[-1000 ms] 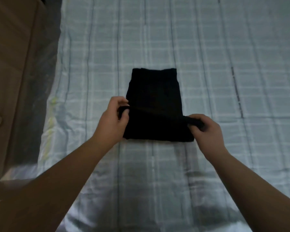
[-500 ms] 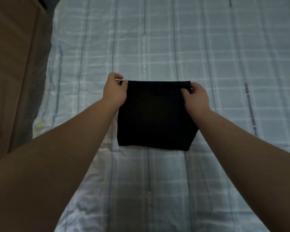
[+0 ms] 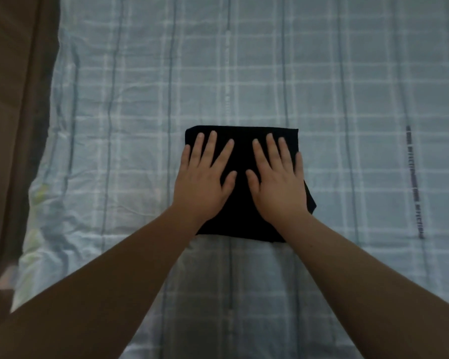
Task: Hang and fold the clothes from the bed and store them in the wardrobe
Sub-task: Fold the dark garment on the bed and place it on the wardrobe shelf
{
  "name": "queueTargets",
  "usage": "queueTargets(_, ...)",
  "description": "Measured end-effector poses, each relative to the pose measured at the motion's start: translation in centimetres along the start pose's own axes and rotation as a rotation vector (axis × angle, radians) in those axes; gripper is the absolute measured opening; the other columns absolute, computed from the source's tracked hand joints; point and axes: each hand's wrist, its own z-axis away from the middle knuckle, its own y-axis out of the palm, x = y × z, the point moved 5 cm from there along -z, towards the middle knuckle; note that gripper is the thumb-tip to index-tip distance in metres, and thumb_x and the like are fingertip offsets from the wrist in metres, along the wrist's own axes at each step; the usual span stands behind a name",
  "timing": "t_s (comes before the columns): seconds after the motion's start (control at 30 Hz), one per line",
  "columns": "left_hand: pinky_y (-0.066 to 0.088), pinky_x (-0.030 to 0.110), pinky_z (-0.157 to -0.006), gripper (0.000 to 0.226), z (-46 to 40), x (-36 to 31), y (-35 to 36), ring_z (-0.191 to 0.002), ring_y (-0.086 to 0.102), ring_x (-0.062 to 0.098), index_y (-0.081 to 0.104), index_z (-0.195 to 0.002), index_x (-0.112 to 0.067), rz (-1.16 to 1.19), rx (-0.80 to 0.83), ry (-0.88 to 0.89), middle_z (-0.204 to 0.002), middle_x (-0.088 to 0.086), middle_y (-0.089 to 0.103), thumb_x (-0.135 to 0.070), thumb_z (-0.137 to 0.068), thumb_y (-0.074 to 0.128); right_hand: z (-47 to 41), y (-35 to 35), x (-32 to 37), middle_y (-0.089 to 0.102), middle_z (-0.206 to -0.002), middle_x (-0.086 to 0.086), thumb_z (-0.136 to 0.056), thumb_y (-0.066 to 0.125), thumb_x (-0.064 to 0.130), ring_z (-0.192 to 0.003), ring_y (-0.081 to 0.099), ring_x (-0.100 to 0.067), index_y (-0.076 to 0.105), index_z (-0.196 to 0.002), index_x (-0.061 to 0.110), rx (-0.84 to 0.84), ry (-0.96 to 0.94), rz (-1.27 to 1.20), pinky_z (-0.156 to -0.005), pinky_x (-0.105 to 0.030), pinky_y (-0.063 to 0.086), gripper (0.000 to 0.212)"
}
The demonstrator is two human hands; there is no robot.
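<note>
Hidden or cut off:
- Black cloth [image 3: 241,151]: near half under the left hand [image 3: 202,185] and right hand [image 3: 278,187]; kind of garment not discernible, folds lost in the dark.
- Both forearms: run off the bottom edge.
- Bed [image 3: 347,99]: cut by the top, right and bottom edges; its left side drops out of sight.
- Brown furniture [image 3: 13,99]: cut by the left and top edges, too dim to identify.
- Dark mark [image 3: 414,182] on the sheet: too blurred to read.
</note>
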Motion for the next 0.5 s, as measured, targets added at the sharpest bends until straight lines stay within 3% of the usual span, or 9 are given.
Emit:
queueTargets(0.27,0.007,0.050,-0.123,0.063,-0.4,0.0,0.8,-0.154,0.004,0.028,0.020,-0.158,-0.030,0.036,-0.004,-0.023,-0.167,0.008,0.012,-0.050,-0.099,0.031,-0.7,1.0,-0.2,0.012,-0.169,-0.004,-0.104,0.028,0.047,-0.156,0.003,-0.023,0.018,-0.160,0.028,-0.032,-0.015,-0.091,-0.125,-0.050,0.008,0.060)
queueTargets(0.33,0.008,0.051,-0.123,0.062,-0.5,0.0,-0.1,-0.154,0.005,0.028,0.022,-0.158,-0.029,0.094,0.005,-0.014,-0.166,0.008,0.013,-0.048,-0.100,0.031,-0.5,-0.3,-0.2,0.016,-0.168,-0.003,-0.105,0.036,0.040,-0.155,0.007,-0.021,0.024,-0.159,0.026,-0.068,-0.007,-0.245,-0.125,-0.046,0.010,0.057)
queueTargets(0.4,0.011,0.050,-0.123,0.059,-0.3,0.6,-1.3,-0.153,0.011,0.029,0.031,-0.155,-0.023,0.230,-0.047,-0.068,-0.164,0.009,0.021,-0.042,-0.100,0.040,0.1,-2.2,-1.1,0.026,-0.164,-0.004,-0.102,0.046,0.027,-0.152,0.018,-0.020,0.034,-0.155,0.021,-0.181,0.109,-0.514,-0.125,-0.040,0.016,0.055)
queueTargets(0.5,0.027,0.041,-0.118,0.052,1.8,3.5,-3.4,-0.140,0.037,0.032,0.046,-0.142,-0.010,0.532,-0.263,-0.383,-0.149,0.014,0.045,-0.030,-0.095,0.056,2.2,-3.9,-3.7,0.037,-0.158,0.000,-0.099,0.054,0.025,-0.146,0.032,-0.016,0.034,-0.153,0.020,-0.244,0.454,-0.731,-0.119,-0.033,0.027,0.058)
